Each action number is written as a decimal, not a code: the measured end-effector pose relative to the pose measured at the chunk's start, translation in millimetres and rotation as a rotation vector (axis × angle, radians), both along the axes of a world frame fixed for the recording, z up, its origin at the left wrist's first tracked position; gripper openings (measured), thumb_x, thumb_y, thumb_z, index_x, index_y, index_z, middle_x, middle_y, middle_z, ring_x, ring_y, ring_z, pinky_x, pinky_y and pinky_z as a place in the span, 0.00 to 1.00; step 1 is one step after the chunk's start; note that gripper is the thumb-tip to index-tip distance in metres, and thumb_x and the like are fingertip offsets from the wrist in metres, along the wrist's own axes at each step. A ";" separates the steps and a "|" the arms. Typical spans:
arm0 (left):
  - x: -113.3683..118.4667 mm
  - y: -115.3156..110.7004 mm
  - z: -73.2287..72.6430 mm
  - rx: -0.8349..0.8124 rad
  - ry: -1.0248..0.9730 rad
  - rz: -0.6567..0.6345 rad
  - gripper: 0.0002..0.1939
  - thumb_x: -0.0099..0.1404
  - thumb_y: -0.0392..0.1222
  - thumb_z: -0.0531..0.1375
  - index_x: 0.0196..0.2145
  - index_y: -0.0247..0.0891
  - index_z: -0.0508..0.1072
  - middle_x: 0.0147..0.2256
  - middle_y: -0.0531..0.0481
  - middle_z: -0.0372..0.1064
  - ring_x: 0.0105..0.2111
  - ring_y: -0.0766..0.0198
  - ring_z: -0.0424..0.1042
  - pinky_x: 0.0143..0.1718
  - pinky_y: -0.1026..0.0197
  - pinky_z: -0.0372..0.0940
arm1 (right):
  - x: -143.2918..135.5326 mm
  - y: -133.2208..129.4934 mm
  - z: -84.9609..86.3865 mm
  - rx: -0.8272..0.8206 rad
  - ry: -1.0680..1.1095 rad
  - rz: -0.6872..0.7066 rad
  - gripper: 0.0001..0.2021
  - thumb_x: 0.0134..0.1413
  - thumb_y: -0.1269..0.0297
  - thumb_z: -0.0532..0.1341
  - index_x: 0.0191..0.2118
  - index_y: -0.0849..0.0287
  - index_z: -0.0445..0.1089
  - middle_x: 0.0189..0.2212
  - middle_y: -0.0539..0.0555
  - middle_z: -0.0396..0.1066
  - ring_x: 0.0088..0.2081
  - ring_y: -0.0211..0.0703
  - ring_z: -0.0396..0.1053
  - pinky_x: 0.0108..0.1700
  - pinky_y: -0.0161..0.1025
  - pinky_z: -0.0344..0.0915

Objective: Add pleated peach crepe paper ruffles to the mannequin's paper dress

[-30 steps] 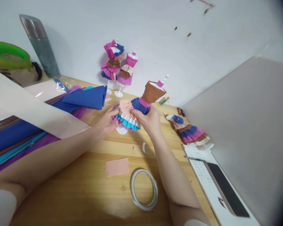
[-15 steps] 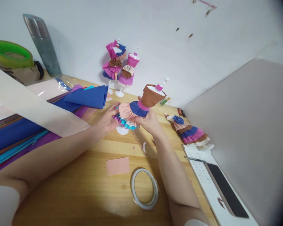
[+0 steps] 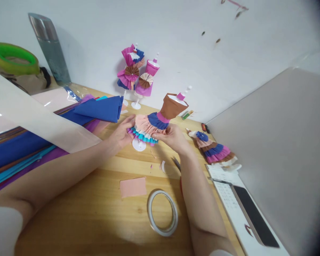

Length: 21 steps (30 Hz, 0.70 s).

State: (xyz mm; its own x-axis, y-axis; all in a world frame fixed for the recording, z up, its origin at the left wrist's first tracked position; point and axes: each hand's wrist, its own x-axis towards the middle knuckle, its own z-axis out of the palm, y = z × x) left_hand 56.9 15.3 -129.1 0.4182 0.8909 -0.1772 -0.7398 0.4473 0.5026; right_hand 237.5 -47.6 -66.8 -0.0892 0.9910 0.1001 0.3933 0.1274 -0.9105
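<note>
Between my hands a small dress-form mannequin (image 3: 173,106) leans to the right, its round white base (image 3: 139,145) low over the table. It wears a brown paper bodice, a pink waistband and a tiered crepe-paper skirt (image 3: 145,125) in blue, peach, white, turquoise and purple. My left hand (image 3: 124,133) grips the skirt's left edge, fingers partly behind it. On the other side my right hand (image 3: 173,137) pinches the peach ruffle, thumb in front. Scissors (image 3: 176,163) lie partly under my right forearm. A peach paper piece (image 3: 133,187) and a tape roll (image 3: 162,213) rest nearer me.
Two dressed mannequins (image 3: 132,73) stand by the wall. Another paper-dressed figure (image 3: 214,147) lies right, beside a white board with a phone-like dark panel (image 3: 256,215). Left are folded crepe sheets (image 3: 98,109), a bottle (image 3: 49,48) and a green tape roll (image 3: 14,58). Paper scraps (image 3: 163,166) dot the table.
My right hand has shifted slightly right and up along the skirt, its thumb now on the ruffle. More of the scissors shows beside my forearm. The mannequin stays nearly in place.
</note>
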 end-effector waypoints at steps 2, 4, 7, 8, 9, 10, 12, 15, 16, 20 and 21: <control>0.8 0.7 1.9 -0.041 -0.007 0.000 0.19 0.58 0.29 0.61 0.48 0.37 0.74 0.35 0.49 0.78 0.38 0.61 0.76 0.49 0.56 0.68 | 1.1 -2.0 1.7 0.015 -0.009 0.049 0.17 0.40 0.56 0.71 0.34 0.61 0.73 0.31 0.53 0.77 0.33 0.47 0.73 0.39 0.44 0.71; 1.2 0.7 3.7 -0.067 -0.023 -0.040 0.14 0.61 0.34 0.60 0.45 0.35 0.75 0.37 0.46 0.78 0.41 0.58 0.77 0.50 0.55 0.69 | 1.9 -4.3 3.9 0.034 -0.009 0.121 0.20 0.42 0.56 0.71 0.41 0.61 0.73 0.38 0.54 0.77 0.39 0.48 0.74 0.43 0.45 0.70; 0.7 0.7 3.7 -0.060 -0.038 -0.079 0.11 0.64 0.40 0.60 0.42 0.33 0.76 0.39 0.44 0.78 0.43 0.57 0.76 0.49 0.55 0.70 | 3.2 -5.2 5.5 0.012 0.012 0.180 0.21 0.45 0.54 0.70 0.43 0.61 0.73 0.40 0.55 0.77 0.41 0.49 0.73 0.45 0.46 0.70; 0.4 0.9 2.8 -0.057 -0.035 -0.066 0.11 0.63 0.39 0.61 0.42 0.34 0.77 0.39 0.45 0.78 0.43 0.57 0.76 0.48 0.56 0.70 | 3.7 -4.5 5.2 -0.003 0.021 0.171 0.19 0.45 0.54 0.69 0.41 0.61 0.73 0.37 0.55 0.77 0.39 0.48 0.73 0.44 0.46 0.70; 0.1 1.2 1.5 -0.057 -0.025 -0.045 0.10 0.62 0.37 0.61 0.42 0.35 0.77 0.38 0.47 0.78 0.42 0.58 0.77 0.47 0.57 0.70 | 4.3 -3.5 4.4 -0.012 0.024 0.150 0.19 0.44 0.53 0.69 0.38 0.62 0.73 0.34 0.54 0.76 0.37 0.47 0.72 0.42 0.45 0.69; -0.1 1.7 0.2 -0.057 -0.011 -0.022 0.10 0.60 0.35 0.62 0.42 0.36 0.77 0.37 0.48 0.79 0.41 0.59 0.77 0.46 0.58 0.70 | 4.9 -2.3 3.3 -0.012 0.020 0.116 0.18 0.43 0.53 0.69 0.35 0.62 0.72 0.32 0.53 0.75 0.34 0.46 0.71 0.41 0.45 0.69; -0.3 2.8 -2.1 -0.060 0.021 0.012 0.11 0.58 0.31 0.63 0.40 0.36 0.78 0.34 0.50 0.79 0.37 0.62 0.77 0.43 0.60 0.70 | 6.2 0.2 0.5 0.006 -0.015 0.041 0.16 0.41 0.55 0.69 0.32 0.62 0.71 0.27 0.50 0.73 0.30 0.43 0.68 0.37 0.42 0.67; -0.1 4.8 -3.2 -0.053 0.050 0.005 0.09 0.59 0.31 0.63 0.38 0.35 0.78 0.32 0.48 0.78 0.34 0.61 0.77 0.39 0.61 0.71 | 7.2 2.3 -3.0 0.025 -0.078 -0.013 0.13 0.41 0.58 0.68 0.30 0.63 0.70 0.24 0.48 0.69 0.27 0.39 0.64 0.33 0.39 0.63; -0.2 5.7 -3.2 -0.050 0.056 -0.005 0.09 0.59 0.32 0.63 0.39 0.34 0.78 0.32 0.47 0.79 0.34 0.60 0.77 0.39 0.60 0.71 | 7.2 2.5 -3.3 0.025 -0.086 -0.013 0.13 0.42 0.58 0.67 0.30 0.63 0.71 0.24 0.48 0.69 0.27 0.39 0.64 0.32 0.39 0.63; -2.2 12.0 -6.7 -0.051 0.065 -0.082 0.14 0.60 0.33 0.63 0.44 0.33 0.78 0.35 0.44 0.79 0.38 0.56 0.78 0.44 0.54 0.72 | 7.5 0.8 -0.3 0.008 -0.061 0.051 0.15 0.42 0.58 0.68 0.35 0.63 0.73 0.29 0.50 0.73 0.32 0.43 0.69 0.38 0.42 0.67; -2.9 14.1 -8.8 -0.049 0.045 -0.107 0.15 0.60 0.33 0.62 0.46 0.34 0.77 0.36 0.43 0.79 0.39 0.54 0.78 0.46 0.52 0.72 | 8.7 0.1 0.8 0.001 -0.048 0.093 0.17 0.42 0.59 0.69 0.38 0.63 0.73 0.32 0.51 0.75 0.35 0.44 0.71 0.41 0.43 0.69</control>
